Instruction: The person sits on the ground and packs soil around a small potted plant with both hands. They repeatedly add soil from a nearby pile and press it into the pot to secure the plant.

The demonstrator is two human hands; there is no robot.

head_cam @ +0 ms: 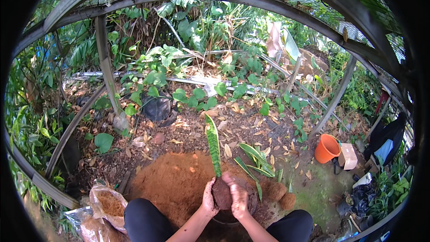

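Between my two palms is a rounded ball of dark brown soil (222, 193), from whose top a single snake plant leaf (213, 144) with yellow edges stands upright. My left hand (209, 199) cups the ball's left side, soil on its fingers. My right hand (238, 196), slightly blurred, presses on the right side. Below the hands, partly hidden, is a round container (225, 222). Loose snake plant leaves (257, 159) lie to the right on the ground. Two brown fibre balls (277, 191) rest near my right knee. A wide mound of reddish-brown fine material (168, 181) spreads at the left.
Plastic bags of brown fibre (109, 203) sit by my left knee. An orange bucket (326, 149) and a cardboard box (348, 156) stand at the right, with black plastic (362, 198) nearer. Slanting posts (336, 97) and a mesh-covered frame surround the spot.
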